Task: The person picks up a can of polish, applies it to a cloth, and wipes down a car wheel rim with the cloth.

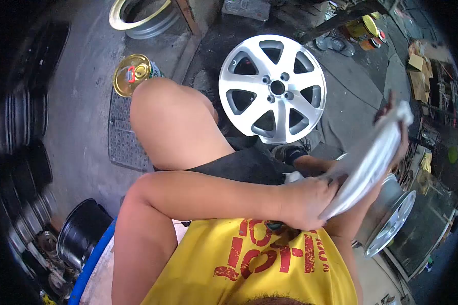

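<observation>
A whitish, shiny, thin sheet (369, 165), smeared by motion, stretches between my two hands at the right; whether it is plastic or cloth I cannot tell. The fingers of my left hand (310, 201) are closed on its lower end, just above my yellow shirt. My right hand (401, 147) is at its far upper end, partly behind it and blurred, with fingers bent round the edge. Beyond my knees a silver alloy wheel rim (249, 82) lies with its spoked face up.
A gold-topped tin (132, 75) stands by my left knee, near a dark textured mat (130, 140). Another silver rim (394, 223) leans at the right. Black rims (81, 231) line the left side. A gold-edged rim (150, 30) lies at the top.
</observation>
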